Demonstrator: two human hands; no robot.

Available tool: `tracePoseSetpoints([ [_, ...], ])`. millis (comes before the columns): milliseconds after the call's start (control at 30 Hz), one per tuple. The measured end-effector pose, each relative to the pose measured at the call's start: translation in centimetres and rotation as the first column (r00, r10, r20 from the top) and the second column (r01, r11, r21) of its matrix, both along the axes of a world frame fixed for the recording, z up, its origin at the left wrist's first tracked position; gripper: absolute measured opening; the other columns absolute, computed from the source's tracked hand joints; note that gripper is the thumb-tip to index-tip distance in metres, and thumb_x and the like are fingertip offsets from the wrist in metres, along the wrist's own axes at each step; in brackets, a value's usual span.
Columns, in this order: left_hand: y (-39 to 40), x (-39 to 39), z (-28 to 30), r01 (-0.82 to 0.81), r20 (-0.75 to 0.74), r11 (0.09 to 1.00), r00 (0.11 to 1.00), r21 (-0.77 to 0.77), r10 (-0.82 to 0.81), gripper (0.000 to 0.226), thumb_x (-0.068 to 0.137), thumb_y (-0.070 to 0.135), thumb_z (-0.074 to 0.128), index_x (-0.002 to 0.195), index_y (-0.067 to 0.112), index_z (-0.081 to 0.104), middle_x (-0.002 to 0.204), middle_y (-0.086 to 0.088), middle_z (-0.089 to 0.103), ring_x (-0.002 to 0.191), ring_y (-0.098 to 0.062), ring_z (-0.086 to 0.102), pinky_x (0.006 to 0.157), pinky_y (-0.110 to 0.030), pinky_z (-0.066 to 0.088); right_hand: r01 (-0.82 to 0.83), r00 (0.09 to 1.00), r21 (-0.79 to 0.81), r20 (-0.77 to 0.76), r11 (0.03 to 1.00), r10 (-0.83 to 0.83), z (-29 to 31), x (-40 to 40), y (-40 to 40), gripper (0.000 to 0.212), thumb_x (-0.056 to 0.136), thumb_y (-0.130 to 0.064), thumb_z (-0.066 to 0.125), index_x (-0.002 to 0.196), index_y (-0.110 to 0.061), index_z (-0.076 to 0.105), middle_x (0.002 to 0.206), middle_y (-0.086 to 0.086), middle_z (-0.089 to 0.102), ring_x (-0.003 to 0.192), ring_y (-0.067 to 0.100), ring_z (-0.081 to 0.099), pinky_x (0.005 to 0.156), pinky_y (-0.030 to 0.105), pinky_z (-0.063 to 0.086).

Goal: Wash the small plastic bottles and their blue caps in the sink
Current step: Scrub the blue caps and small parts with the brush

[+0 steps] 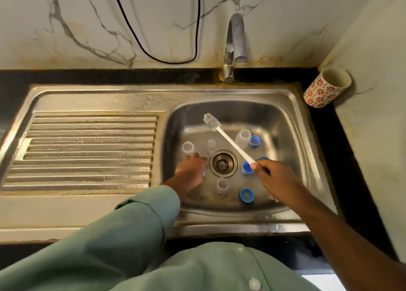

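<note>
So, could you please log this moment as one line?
right hand: holds white bottle brush | left hand: reaching clear plastic bottle | steel sink

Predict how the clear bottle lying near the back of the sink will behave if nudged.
The bottle lies on its side, so it would probably roll. It looks like thin, empty plastic, so likely light and easily shifted. The steel sink may be wet, so it could slide.

A person in a sage-green button-up shirt [197, 268], white buttons [254, 283] down the front at the bottom of the frame. The left sleeve [123, 231] is long and cuffed; the right forearm [342, 235] is bare.
</note>
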State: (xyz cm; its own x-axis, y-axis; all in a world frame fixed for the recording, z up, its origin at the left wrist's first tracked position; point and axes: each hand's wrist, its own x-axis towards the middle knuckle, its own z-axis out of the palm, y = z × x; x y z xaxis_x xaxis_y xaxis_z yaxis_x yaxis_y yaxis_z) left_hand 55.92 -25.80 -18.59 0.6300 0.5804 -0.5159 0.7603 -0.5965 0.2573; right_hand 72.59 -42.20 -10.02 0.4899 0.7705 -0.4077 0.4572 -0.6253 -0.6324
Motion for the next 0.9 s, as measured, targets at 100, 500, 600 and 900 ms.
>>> tracePoseSetpoints([
  [100, -1.0, 1.0, -2.0, 0.167, -0.185, 0.981, 0.972, 0.096, -0.148, 0.045, 0.095, 0.005, 0.047, 0.14, 0.011, 0.046, 0.14, -0.016, 0.042, 0.125, -0.037, 0.045, 0.101, -0.046, 0.041, -0.003, 1.0, -0.025, -0.019, 1.0, 0.003, -1.0, 0.2, 0.7, 0.032, 0.098, -0.04, 0.05, 0.075, -0.019, 0.059, 0.051, -0.004, 0.044, 0.046, 0.011, 0.042, 0.055, 0.035, 0.049],
  [500, -0.7, 1.6, -6.0, 0.241, -0.393, 0.97, 0.891, -0.016, -0.228, 0.036, 0.1, 0.012, 0.045, 0.136, 0.013, 0.049, 0.141, -0.016, 0.044, 0.125, -0.035, 0.044, 0.101, -0.048, 0.04, 0.041, 0.997, -0.062, -0.07, 0.997, -0.045, -3.1, 1.7, 1.2, 0.02, 0.098, -0.042, 0.049, 0.081, -0.035, 0.058, 0.058, 0.0, 0.052, 0.051, 0.013, 0.051, 0.06, 0.04, 0.053],
  [600, -0.7, 1.5, -5.2, 0.197, -0.361, 0.98, 0.913, -0.016, -0.189, 0.036, 0.098, 0.013, 0.047, 0.134, 0.015, 0.049, 0.138, -0.015, 0.045, 0.123, -0.034, 0.045, 0.099, -0.047, 0.041, 0.031, 0.997, -0.059, -0.069, 0.998, -0.035, -3.1, 1.9, 1.2, 0.02, 0.098, -0.042, 0.049, 0.08, -0.035, 0.057, 0.057, -0.002, 0.05, 0.052, 0.012, 0.051, 0.06, 0.039, 0.053],
  [900, 0.6, 0.1, 0.9, -0.195, -0.012, 0.981, 0.981, -0.02, 0.194, 0.033, 0.086, 0.04, 0.062, 0.113, 0.023, 0.058, 0.111, -0.005, 0.062, 0.1, -0.027, 0.062, 0.077, -0.035, 0.048, 0.107, 0.992, 0.036, -0.077, 0.994, -0.104, -1.5, 1.6, -0.3, 0.018, 0.094, -0.044, 0.056, 0.078, -0.037, 0.062, 0.052, -0.011, 0.054, 0.048, 0.008, 0.05, 0.058, 0.036, 0.052],
])
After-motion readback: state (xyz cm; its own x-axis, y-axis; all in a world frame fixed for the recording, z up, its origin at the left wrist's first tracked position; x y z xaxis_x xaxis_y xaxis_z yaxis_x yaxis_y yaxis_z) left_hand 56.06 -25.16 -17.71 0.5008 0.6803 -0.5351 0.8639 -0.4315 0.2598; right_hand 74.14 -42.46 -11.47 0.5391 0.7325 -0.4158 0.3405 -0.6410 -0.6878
